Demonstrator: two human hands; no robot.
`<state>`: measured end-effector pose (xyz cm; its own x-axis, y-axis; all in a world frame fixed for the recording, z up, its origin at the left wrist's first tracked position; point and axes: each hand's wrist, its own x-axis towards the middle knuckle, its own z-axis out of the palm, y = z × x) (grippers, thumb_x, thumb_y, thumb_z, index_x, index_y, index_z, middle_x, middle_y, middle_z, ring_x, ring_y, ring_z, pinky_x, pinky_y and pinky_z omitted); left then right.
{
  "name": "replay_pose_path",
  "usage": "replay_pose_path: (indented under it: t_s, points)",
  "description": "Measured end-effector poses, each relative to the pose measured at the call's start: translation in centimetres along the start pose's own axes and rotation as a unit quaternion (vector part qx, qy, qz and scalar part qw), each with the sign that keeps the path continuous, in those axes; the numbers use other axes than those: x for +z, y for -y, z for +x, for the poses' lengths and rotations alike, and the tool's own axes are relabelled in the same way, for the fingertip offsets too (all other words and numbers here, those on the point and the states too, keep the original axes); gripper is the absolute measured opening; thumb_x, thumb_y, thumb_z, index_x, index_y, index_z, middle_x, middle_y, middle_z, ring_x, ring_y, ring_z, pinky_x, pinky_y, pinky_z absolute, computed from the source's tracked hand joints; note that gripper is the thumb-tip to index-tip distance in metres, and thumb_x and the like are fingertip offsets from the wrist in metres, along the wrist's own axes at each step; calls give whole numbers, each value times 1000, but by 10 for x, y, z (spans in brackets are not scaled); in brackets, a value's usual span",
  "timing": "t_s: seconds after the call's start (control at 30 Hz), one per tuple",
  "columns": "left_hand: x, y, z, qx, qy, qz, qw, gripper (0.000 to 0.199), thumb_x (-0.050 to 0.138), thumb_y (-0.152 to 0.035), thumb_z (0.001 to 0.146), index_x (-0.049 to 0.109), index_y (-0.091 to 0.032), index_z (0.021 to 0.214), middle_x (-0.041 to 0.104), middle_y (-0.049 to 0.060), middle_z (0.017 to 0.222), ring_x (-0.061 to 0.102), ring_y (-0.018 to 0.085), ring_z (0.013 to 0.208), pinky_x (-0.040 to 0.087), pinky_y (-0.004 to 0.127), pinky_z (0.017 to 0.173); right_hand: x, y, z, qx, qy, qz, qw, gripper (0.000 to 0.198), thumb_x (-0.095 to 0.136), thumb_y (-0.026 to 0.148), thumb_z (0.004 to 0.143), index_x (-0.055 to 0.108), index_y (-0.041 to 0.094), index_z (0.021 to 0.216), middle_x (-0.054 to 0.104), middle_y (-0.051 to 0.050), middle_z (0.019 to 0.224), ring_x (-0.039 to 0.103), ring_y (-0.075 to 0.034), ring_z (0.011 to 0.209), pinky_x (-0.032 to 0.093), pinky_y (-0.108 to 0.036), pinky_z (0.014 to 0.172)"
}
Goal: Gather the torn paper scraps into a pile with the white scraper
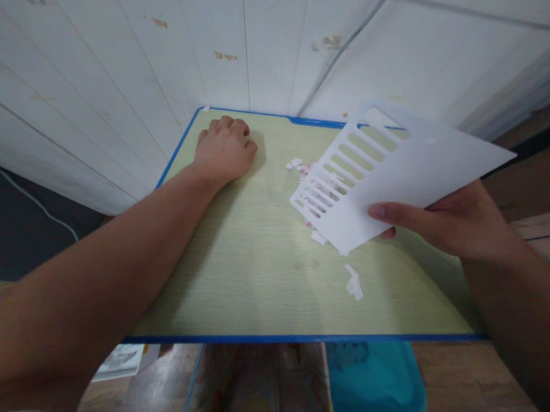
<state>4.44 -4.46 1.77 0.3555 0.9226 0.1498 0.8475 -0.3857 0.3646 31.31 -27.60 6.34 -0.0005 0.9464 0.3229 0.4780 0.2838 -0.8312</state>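
In the head view, my right hand (457, 220) grips a thin white sheet (421, 166) by its near edge, thumb on top and fingers beneath. A row of rounded slots is cut along its far-left side. The sheet is tilted over a small heap of torn white and pinkish paper scraps (295, 164), partly hiding them; some show through the slots. Another paper scrap (353, 283) lies nearer to me. On the far left of the table, my left hand (225, 148) rests with curled fingers; the inside of its grip is hidden.
The pale table top (241, 264) has a blue edge and stands against a white panelled wall (265, 51). A grey cable (349, 40) runs down the wall. Below the near edge are a turquoise bin (383, 386) and the wooden floor (467, 374).
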Motion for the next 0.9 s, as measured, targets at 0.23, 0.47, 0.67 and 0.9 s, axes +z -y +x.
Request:
replay_pose_path:
  t_s: [0.23,0.47,0.67,0.9]
  points:
    - [0,0,-1,-1,-6,13,1000,80,34,-70,100,59,-21,158,60,2,166,34,38,159,22,56,135,-2,-6,4,-22,-61,23,998,18,93,14,80,77,20,74,76,-2,68,68,-18,47,59,-27,41]
    - [1,0,-1,16,-30,67,997,44,46,-34,113,65,-16,149,59,12,164,48,33,152,35,51,132,-4,-12,9,8,-87,22,996,21,94,18,78,74,21,77,74,-1,72,68,-19,51,57,-29,37]
    - [2,2,-1,26,-36,55,997,43,44,-38,116,64,-17,149,61,10,160,46,33,151,35,52,133,-1,-11,11,12,-108,20,994,18,92,15,76,75,20,78,74,-1,75,67,-18,52,57,-30,36]
    - [0,-1,-1,23,-39,71,996,41,48,-33,112,68,-20,146,63,13,158,52,35,150,40,54,129,0,-7,8,-8,-115,26,993,21,93,11,76,74,19,83,76,0,73,68,-17,49,57,-27,37]
